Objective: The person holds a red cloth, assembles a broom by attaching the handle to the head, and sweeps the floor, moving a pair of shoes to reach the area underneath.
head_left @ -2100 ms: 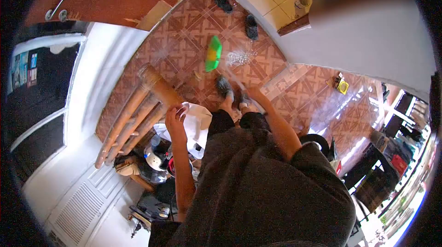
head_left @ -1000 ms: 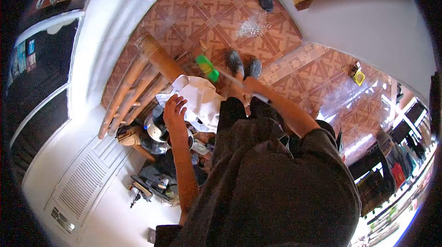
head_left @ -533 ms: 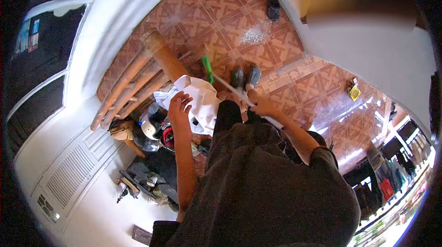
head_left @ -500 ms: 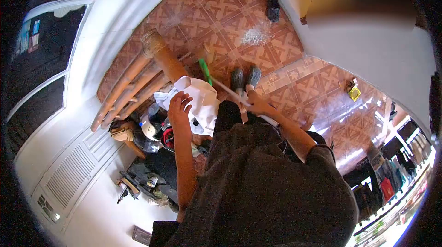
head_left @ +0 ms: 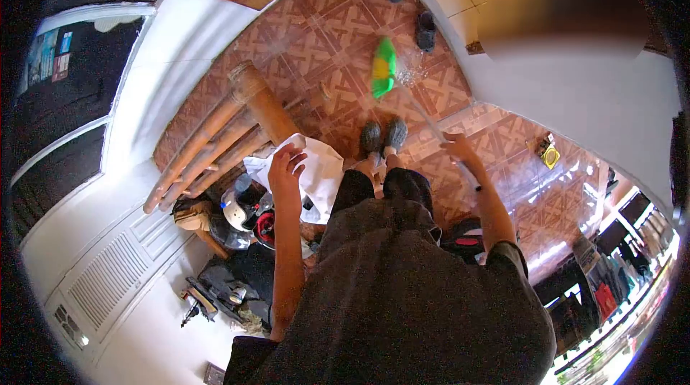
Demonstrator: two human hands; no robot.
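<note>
A broom (head_left: 384, 69) with a green and yellow head and a pale handle is in my right hand (head_left: 462, 149), whose fingers wrap round the handle. Its blurred head is over the tiled floor, beside scattered white bits (head_left: 413, 75). Raised on the other side, my left hand (head_left: 287, 169) is open, its fingers loosely bent and apart. Behind it in this view is a crumpled white sheet (head_left: 322, 169), partly overlapped by the fingers. My two shod feet (head_left: 382, 139) stand on the tiles between the hands.
A wooden bench (head_left: 208, 144) with rounded slats stands at left, with helmets (head_left: 233, 209) and bags beside it. Dark shoes (head_left: 425, 31) lie near the wall at the top. A yellow object (head_left: 550, 156) sits on the floor at right. Clothes (head_left: 607, 295) hang at lower right.
My right hand has moved right, and the broom head has swung up and right from beside the bench to the white bits. The left hand stays nearly in place.
</note>
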